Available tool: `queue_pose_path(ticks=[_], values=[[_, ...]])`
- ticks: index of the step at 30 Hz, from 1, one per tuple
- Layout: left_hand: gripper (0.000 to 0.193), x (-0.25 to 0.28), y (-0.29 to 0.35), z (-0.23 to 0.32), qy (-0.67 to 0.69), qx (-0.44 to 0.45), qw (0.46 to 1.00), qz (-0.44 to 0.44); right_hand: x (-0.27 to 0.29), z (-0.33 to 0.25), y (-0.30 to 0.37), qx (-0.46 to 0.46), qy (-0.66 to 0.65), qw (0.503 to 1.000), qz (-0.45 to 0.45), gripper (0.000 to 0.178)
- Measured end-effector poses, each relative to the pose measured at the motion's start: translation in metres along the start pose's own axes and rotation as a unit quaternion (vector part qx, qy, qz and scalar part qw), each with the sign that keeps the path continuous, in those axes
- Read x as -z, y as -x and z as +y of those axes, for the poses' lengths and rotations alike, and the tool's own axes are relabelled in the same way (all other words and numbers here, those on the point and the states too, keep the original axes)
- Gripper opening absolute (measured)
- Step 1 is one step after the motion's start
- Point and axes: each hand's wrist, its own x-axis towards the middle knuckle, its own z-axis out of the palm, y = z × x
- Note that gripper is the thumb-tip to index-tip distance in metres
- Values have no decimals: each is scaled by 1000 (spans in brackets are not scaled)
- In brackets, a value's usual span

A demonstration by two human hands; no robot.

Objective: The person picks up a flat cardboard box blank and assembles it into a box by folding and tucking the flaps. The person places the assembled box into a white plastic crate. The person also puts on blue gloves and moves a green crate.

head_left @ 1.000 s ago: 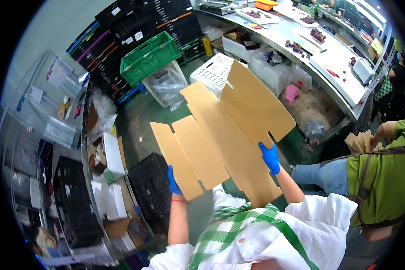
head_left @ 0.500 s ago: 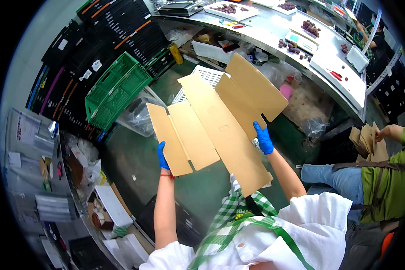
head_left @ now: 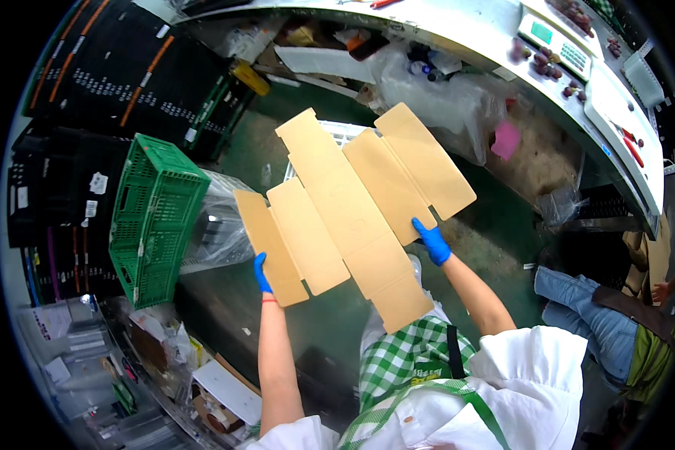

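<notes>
A flat, unfolded brown cardboard box blank (head_left: 345,199) is held out in front of me, its flaps spread to both sides. My left hand (head_left: 262,273), in a blue glove, grips the outer edge of its left flap. On the other side my right hand (head_left: 433,241), gloved in blue too, holds the lower edge of the right panel, thumb over the top face. Most fingers of both hands are hidden beneath the cardboard. Part of a white slotted crate (head_left: 340,132) shows behind the blank's far end.
A green plastic crate (head_left: 157,217) stands at left beside stacked black crates (head_left: 75,172). Across the back runs a metal worktable (head_left: 457,30) bearing a scale (head_left: 555,45), grapes (head_left: 546,64) and red-handled scissors (head_left: 632,148). At right, a person in jeans (head_left: 592,315) is close to more cardboard (head_left: 637,262).
My view has turned down and toward the table's underside. The blank lies flatter before me, its near end flap now more in sight. Both hands keep their hold on it.
</notes>
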Motion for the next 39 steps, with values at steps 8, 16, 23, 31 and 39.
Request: queue_pose_path(ticks=[8,16,23,31,39], values=[[54,29,20,18,62,-33,997,36,72,-89,-15,-22,-187,979,79,33],[56,31,-8,27,-9,65,995,81,9,-152,-51,-46,204,975,-71,57],[92,0,-54,-41,-779,-155,573,202,-87,-118,-22,-40,434,900,31,67],[89,29,-69,-46,-747,-165,620,176,-134,-51,-36,48,580,797,158,70],[112,-3,-78,-26,-645,-143,700,270,-93,-101,-70,-168,328,928,46,81]])
